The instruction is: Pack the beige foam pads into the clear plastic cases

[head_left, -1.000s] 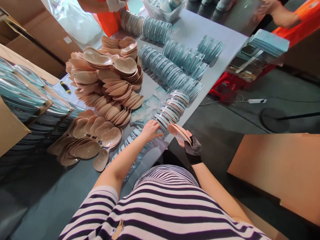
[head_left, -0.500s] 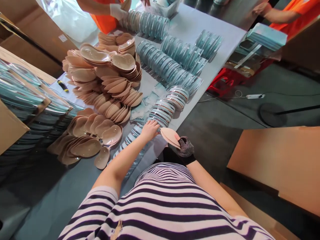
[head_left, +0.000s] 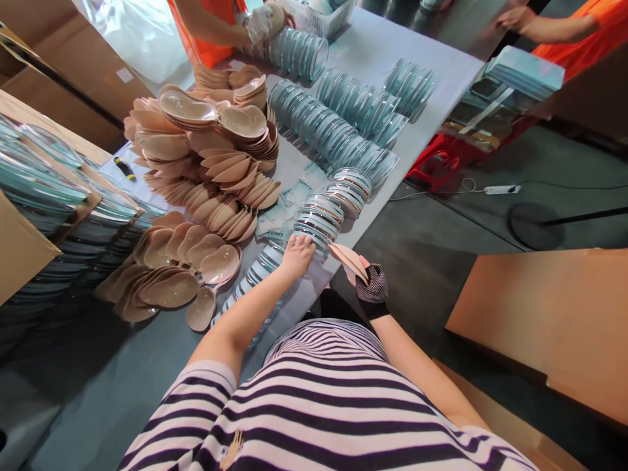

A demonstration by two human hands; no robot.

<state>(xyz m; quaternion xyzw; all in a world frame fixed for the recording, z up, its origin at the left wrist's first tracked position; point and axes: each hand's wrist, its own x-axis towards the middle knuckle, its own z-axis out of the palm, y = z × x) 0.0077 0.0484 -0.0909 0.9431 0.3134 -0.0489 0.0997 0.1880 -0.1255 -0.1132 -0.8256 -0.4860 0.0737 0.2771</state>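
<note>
On the white desk (head_left: 392, 42) a heap of beige cups (head_left: 226, 167) lies left of stacked round cases (head_left: 318, 217), the bare left hand (head_left: 298, 254) half-curled against them, whether gripping I cannot tell, and the gloved right hand (head_left: 369, 280) closed on thin beige pieces (head_left: 349, 259) near the edge.

pink cup (head_left: 350, 261): thin, smooth, looks leaf-shaped since it's turned nearly edge-on; could be more than one layered, honestly can't tell
cup pose: tilted, held up in the air, pointy tip aimed at the case row (head_left: 320, 219)
cup spot: right by the near end of the case row
case row: clear round cases packed face to face, pale and brownish bands showing
</note>
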